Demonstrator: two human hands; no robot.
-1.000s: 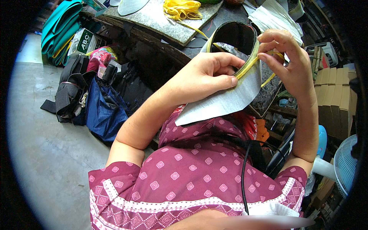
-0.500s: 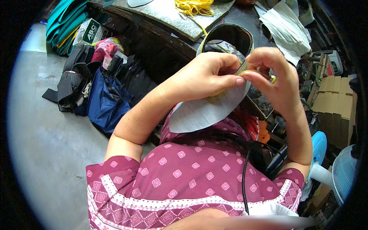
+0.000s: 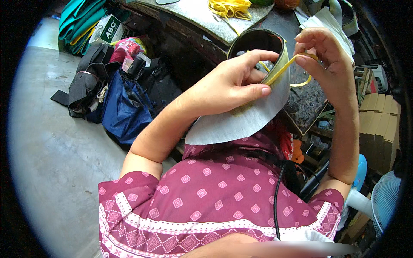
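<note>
A visor-shaped piece [image 3: 258, 116] with a round dark-lined band and a pale grey flap is in front of my chest. My left hand [image 3: 230, 84] grips its band, thumb outside and some fingers hidden inside the ring. From the band's edge by that thumb, a narrow yellow strip [image 3: 282, 71] runs up to the right. My right hand [image 3: 329, 69] pinches this strip between thumb and forefinger, a short way off the band, and the strip's loose part curls below the fingers. A yellowish-brown smear, perhaps glue, shows on the flap under my left thumb.
A bundle of yellow strip [image 3: 231, 8] lies on a pale board [image 3: 200, 19] on the dark worktable [image 3: 301, 101]. White sheets [image 3: 325, 26] are at back right. Bags [image 3: 124, 107] and green folded material [image 3: 79, 26] stand on the left floor; a fan [image 3: 389, 200] is at right.
My right hand has moved up and right, away from the band, drawing the yellow strip out between the hands. My left hand still grips the piece, its thumb near the band's edge.
</note>
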